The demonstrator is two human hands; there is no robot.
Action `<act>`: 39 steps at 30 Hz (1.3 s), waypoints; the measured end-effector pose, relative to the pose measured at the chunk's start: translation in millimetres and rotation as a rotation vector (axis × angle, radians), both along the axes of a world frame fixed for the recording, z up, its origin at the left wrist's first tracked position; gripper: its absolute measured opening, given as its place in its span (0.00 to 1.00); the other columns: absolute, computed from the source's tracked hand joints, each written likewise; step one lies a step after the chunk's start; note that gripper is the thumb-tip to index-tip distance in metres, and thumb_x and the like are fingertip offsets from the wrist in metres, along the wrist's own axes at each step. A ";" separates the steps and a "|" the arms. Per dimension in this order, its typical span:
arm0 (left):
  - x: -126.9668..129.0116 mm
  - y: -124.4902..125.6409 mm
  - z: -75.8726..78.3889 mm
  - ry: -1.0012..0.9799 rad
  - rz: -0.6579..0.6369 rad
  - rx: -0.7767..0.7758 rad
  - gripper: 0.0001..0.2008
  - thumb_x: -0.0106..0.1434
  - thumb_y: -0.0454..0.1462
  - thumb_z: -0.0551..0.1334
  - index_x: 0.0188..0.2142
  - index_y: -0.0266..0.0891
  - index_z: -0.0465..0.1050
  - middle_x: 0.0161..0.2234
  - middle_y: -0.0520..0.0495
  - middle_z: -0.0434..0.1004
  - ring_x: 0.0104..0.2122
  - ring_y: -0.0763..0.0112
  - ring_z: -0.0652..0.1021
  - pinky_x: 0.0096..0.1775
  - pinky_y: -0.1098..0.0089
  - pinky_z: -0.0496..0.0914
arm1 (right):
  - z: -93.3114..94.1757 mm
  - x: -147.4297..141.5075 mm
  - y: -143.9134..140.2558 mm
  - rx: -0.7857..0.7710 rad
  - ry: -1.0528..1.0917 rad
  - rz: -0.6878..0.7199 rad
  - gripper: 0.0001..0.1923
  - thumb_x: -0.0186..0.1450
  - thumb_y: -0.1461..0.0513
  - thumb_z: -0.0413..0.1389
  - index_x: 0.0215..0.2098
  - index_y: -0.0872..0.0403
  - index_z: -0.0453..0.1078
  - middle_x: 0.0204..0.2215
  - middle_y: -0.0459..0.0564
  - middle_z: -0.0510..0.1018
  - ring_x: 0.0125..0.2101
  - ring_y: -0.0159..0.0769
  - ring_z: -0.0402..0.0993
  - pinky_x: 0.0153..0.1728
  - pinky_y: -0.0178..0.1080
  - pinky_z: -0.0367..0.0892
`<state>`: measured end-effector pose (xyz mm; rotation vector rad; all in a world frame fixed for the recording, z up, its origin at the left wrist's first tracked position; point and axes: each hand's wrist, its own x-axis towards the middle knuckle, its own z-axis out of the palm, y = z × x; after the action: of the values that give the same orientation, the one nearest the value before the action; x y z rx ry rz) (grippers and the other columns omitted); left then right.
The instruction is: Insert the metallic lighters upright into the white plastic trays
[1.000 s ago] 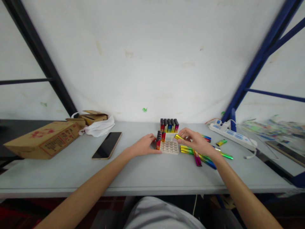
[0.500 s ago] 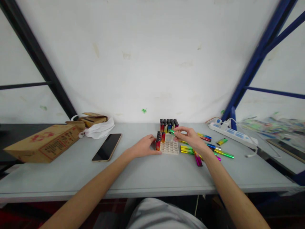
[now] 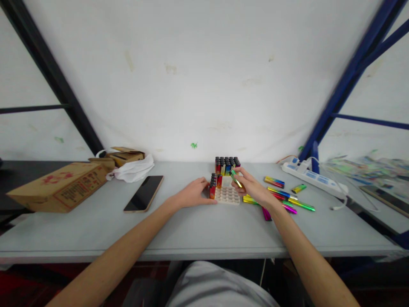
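Note:
A white tray point(image 3: 228, 196) with rows of round holes lies in front of me. Along its left side stand several red lighters point(image 3: 212, 190) with black tops, and another red lighter point(image 3: 219, 181) is beside them. My left hand point(image 3: 194, 194) curves around the tray's left side, thumb at the front corner and fingers toward the back, holding it. Above the tray's right part, my right hand point(image 3: 249, 185) pinches a green and gold lighter point(image 3: 235, 178), which is tilted. Behind the tray, a block of several upright lighters point(image 3: 227, 165) with black tops stands packed together.
Loose shiny lighters point(image 3: 305, 206) lie scattered on the right. A white power strip point(image 3: 315, 178) is farther right. On the left are a black-screened phone point(image 3: 144, 194), a cardboard box point(image 3: 60, 186) and a white plastic bag point(image 3: 134, 169). A wall point(image 3: 204, 85) closes off the back.
The lighter in my right hand has turned from nearly level to a steeper tilt, and that hand has shifted slightly. My left hand stays at the tray. The view has moved slightly.

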<state>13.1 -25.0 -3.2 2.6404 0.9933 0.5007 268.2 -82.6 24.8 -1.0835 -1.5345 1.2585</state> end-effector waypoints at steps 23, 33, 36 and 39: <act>0.2 -1.1 2.4 -0.003 -0.026 -0.009 0.29 0.58 0.60 0.67 0.44 0.37 0.77 0.42 0.41 0.75 0.44 0.52 0.77 0.49 0.58 0.72 | 2.1 -8.1 -5.6 0.497 -0.758 -0.227 0.17 0.66 0.57 0.51 0.21 0.52 0.59 0.18 0.42 0.63 0.22 0.30 0.56 0.27 0.37 0.47; 0.3 -0.5 1.0 -0.024 -0.021 -0.017 0.30 0.57 0.61 0.67 0.44 0.38 0.77 0.43 0.41 0.76 0.44 0.53 0.77 0.49 0.58 0.72 | -1.6 -6.2 -2.9 0.499 -0.750 -0.221 0.18 0.67 0.57 0.51 0.20 0.52 0.59 0.18 0.42 0.63 0.22 0.30 0.56 0.27 0.36 0.48; -0.1 -0.6 1.2 -0.011 -0.023 -0.011 0.31 0.58 0.61 0.67 0.45 0.37 0.77 0.43 0.40 0.76 0.44 0.52 0.77 0.49 0.58 0.72 | -2.4 -5.9 -2.4 0.496 -0.753 -0.219 0.19 0.69 0.56 0.50 0.21 0.53 0.60 0.18 0.42 0.63 0.23 0.31 0.58 0.27 0.36 0.48; -0.4 -0.8 1.2 -0.012 -0.025 -0.009 0.31 0.58 0.61 0.67 0.45 0.37 0.77 0.43 0.40 0.76 0.45 0.52 0.77 0.50 0.58 0.72 | -2.6 -5.7 -2.2 0.496 -0.760 -0.213 0.20 0.71 0.53 0.50 0.23 0.53 0.62 0.19 0.43 0.66 0.23 0.31 0.59 0.27 0.36 0.49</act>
<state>12.8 -25.8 -2.0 2.6353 0.9562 0.5047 262.5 -84.8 22.1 -1.4072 -2.0607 0.2653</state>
